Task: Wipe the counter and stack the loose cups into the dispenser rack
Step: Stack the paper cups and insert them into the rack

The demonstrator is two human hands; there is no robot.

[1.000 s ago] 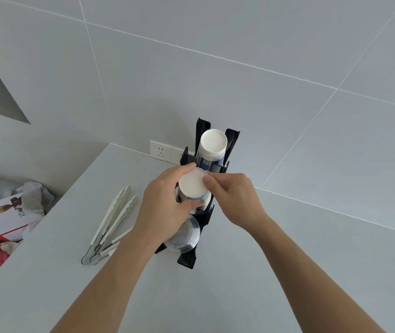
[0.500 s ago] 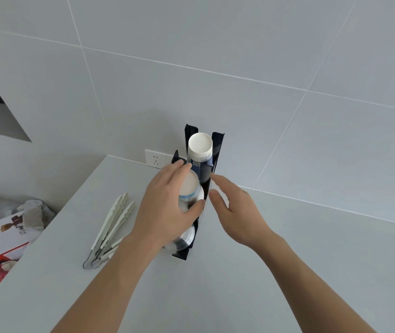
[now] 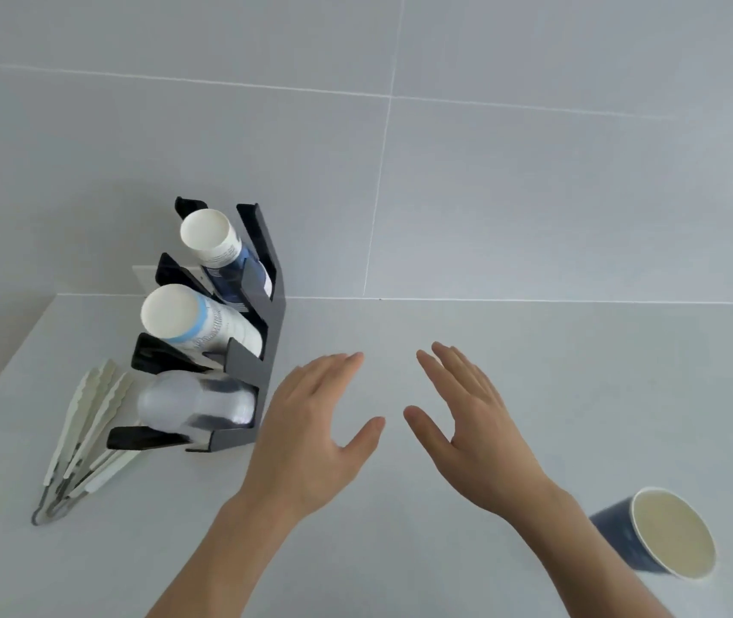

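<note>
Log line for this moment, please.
left hand open, empty | right hand open, empty | rack loaded | blue cup loose

The dispenser rack [image 3: 262, 350] at nine o'clock looks like glossy dark plastic, holding matt paper cup stacks [image 3: 204, 323] and clear shiny plastic cups [image 3: 197, 405]. A matt paper cup [image 3: 654, 535] lies at four o'clock on the smooth, matt counter [image 3: 534, 350].

I count one black dispenser rack [image 3: 266, 332] left of my hands, with three tiers, each holding one stack: two paper-cup stacks [image 3: 215, 247] [image 3: 197, 321] and one clear-cup stack [image 3: 195, 403]. One loose dark-blue cup [image 3: 654, 535] stands right of my right hand [image 3: 467, 421]. Pale tongs [image 3: 83, 439] lie left of the rack, number unclear. Two hands, counting my left hand [image 3: 311, 434].
</note>
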